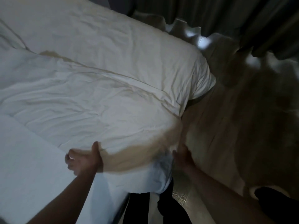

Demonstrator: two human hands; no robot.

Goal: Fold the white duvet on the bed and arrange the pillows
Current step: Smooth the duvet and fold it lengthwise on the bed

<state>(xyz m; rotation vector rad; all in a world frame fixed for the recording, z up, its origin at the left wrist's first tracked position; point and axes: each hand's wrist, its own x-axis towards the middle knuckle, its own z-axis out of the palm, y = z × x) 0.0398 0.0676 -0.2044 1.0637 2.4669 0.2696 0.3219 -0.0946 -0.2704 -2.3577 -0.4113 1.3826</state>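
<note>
Left hand (83,160), low in the frame left of centre: thumb up against the near edge of the white duvet (97,97), the other fingers loosely spread and blurred, so whether they actually nip the cloth I can't tell. Right hand (183,156), lower centre-right, is a smear of motion pressed to the duvet's hanging corner; its fingers run together in the blur and their set is unreadable. Both forearms rise from the bottom edge, cut off there. Outward now: the duvet fills the middle of the frame, rumpled, its corner drooping over the side of the bed (40,183), whose flat sheet shows at lower left. More white bedding at upper left runs out of frame. Wooden floor (226,126) at right, dim. Dark curtains (226,16) across the top right, detail lost in shadow.
</note>
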